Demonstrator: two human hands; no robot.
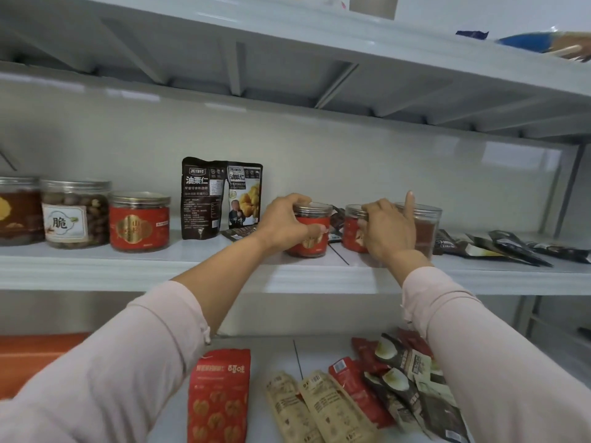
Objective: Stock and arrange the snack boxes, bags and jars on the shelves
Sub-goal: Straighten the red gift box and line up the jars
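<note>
Red jars (308, 231), left hand (284, 222), right hand (388, 232) gripping

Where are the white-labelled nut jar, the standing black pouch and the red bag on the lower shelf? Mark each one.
white-labelled nut jar (65, 222), head view, on its white label.
standing black pouch (200, 199), head view, on its printed front.
red bag (219, 401), head view, on the middle of its front.

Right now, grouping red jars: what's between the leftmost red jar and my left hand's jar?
Head view: two standing dark bags and a flat dark packet.
</note>
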